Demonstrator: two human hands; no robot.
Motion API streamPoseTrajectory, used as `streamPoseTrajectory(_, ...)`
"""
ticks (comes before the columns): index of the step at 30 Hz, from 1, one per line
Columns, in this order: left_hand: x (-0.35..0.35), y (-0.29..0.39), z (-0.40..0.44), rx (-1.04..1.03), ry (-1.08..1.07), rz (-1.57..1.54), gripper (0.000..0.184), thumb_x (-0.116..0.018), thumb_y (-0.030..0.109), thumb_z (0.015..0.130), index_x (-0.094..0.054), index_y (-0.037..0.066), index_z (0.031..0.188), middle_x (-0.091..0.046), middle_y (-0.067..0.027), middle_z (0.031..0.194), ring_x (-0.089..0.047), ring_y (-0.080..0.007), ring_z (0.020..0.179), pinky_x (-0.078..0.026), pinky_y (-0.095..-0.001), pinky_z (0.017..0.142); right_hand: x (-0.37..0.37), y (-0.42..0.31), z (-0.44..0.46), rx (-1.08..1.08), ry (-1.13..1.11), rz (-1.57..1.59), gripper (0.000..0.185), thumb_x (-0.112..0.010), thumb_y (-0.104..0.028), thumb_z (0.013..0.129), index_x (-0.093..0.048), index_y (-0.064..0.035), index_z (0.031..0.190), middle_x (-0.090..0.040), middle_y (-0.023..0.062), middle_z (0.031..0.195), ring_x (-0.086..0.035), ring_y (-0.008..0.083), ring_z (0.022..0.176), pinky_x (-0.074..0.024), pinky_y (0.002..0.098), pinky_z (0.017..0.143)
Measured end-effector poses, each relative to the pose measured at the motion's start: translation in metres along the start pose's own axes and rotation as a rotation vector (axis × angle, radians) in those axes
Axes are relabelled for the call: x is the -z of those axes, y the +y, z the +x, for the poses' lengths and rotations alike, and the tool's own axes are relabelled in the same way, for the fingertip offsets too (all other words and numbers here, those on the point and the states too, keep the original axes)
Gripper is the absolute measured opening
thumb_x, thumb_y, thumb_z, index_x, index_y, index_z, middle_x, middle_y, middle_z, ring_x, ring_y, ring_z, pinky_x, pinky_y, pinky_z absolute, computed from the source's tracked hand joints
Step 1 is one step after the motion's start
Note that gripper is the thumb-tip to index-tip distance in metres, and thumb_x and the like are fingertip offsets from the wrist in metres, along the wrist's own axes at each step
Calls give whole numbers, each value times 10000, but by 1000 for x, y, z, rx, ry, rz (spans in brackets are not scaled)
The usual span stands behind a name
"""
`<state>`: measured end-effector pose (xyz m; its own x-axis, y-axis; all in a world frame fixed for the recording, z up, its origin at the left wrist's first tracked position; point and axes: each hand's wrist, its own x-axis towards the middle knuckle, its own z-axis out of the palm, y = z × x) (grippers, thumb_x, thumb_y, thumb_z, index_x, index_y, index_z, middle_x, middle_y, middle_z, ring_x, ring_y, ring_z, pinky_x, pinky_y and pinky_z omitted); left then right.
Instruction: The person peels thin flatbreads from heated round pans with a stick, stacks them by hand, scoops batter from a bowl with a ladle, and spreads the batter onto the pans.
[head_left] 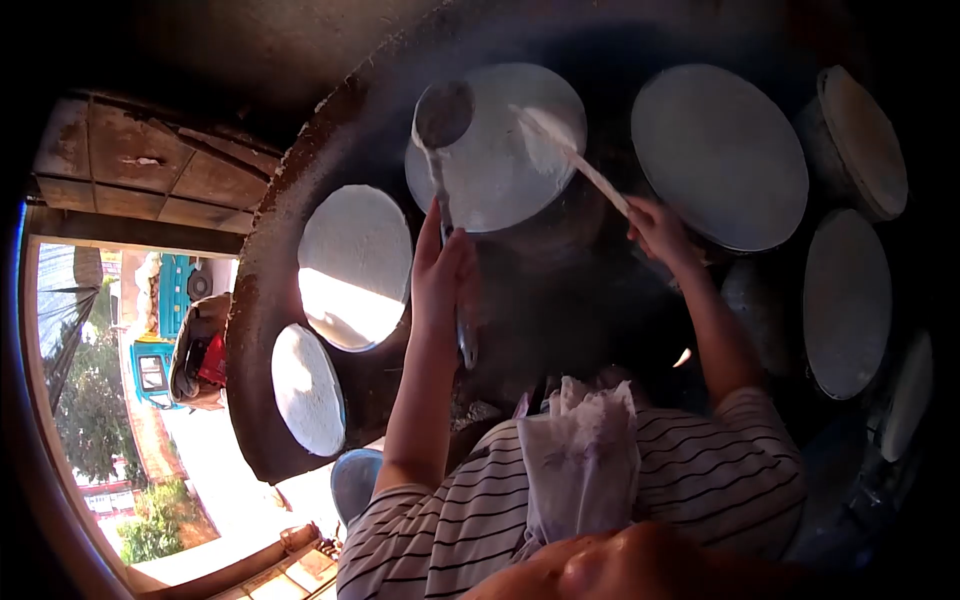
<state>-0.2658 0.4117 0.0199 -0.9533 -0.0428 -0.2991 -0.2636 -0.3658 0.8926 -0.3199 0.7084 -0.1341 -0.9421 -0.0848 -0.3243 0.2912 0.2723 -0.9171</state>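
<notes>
My left hand [443,268] grips the handle of a long metal ladle. The ladle's round dark bowl [444,115] lies over the left side of a pale round disc [490,170] on the dark curved surface. My right hand [658,232] is closed around the stick of a flat spatula [597,182]. Its white-coated blade is over the right part of the same disc. Whether either tool touches the disc is hard to tell.
Several more pale discs stand around, among them one at the right [718,155] and one at the left [355,245]. A blue-rimmed container [356,482] sits beside my left arm. Through the opening at the left, a blue vehicle [152,372] shows outside.
</notes>
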Motion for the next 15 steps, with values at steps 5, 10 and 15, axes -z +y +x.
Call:
streamPoseTrajectory(5,-25,4,74,310,-347,-676,286,-432,190,985,-461,153,1268,-385,21,658,-349,-48,430,-271,-187,354,-12,-36,27,510,337,-637,331,-521,-170,919,-564,-151,1247,-612,180,703,-619,331,647,-475,446,575)
streamPoseTrajectory(10,-16,10,87,571,-302,-968,367,-390,298,1000,-384,85,701,-357,29,539,-379,-78,402,-360,-207,388,-4,6,28,560,371,-716,300,-513,-174,925,-573,-111,1212,-611,182,697,-611,334,625,-472,462,568)
streamPoseTrajectory(15,1,1,92,759,-284,-1164,331,-429,267,982,-397,81,709,-404,12,545,-416,-101,428,-405,-225,428,26,-11,67,463,288,-526,287,-494,-184,942,-588,-73,1190,-653,182,844,-628,328,681,-481,415,601)
